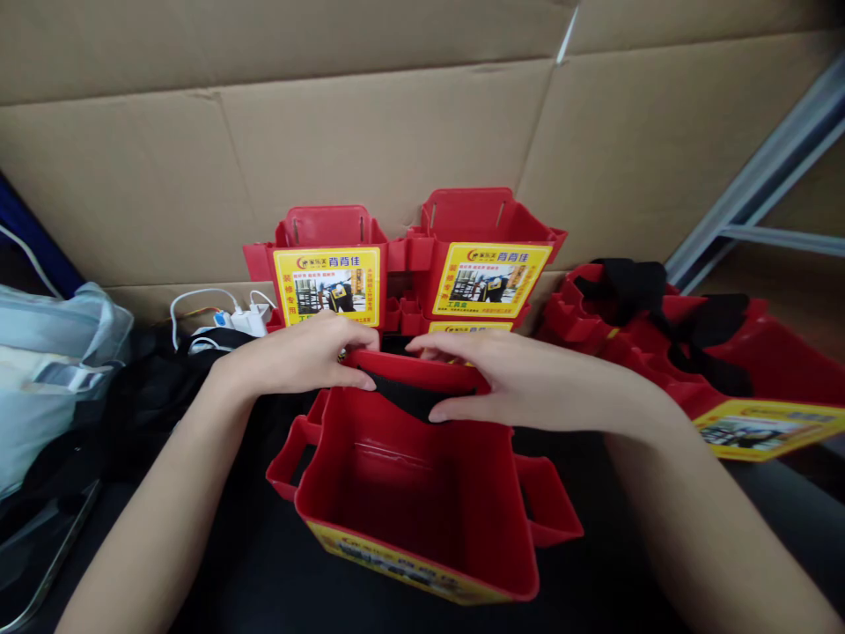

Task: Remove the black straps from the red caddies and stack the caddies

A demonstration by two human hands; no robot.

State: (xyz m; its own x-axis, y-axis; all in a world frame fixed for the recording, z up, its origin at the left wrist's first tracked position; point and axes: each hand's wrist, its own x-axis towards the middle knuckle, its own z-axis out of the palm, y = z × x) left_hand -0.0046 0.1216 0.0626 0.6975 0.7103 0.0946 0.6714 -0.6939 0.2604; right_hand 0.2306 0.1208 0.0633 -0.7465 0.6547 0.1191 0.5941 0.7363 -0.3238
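Observation:
A red plastic tool box (422, 475) with a yellow label on its front and a small side pocket at each end stands open-topped on the black surface before me. Across the inside of its raised back wall runs a black strap (406, 394). My left hand (317, 352) grips the left end of that wall, thumb on the strap and fingers behind. At the right end, my right hand (481, 374) has its thumb against the strap's lower edge, its fingers reaching behind the wall. The parts of the fingers behind the wall are hidden.
Behind stand more red tool boxes (326, 229) with yellow labels, against a cardboard wall (383, 141). Strapped red boxes (759, 343) lie at the right near a metal frame (759, 194). On the left are a white plug (247, 319) with cables and a pale plastic bag (59, 370).

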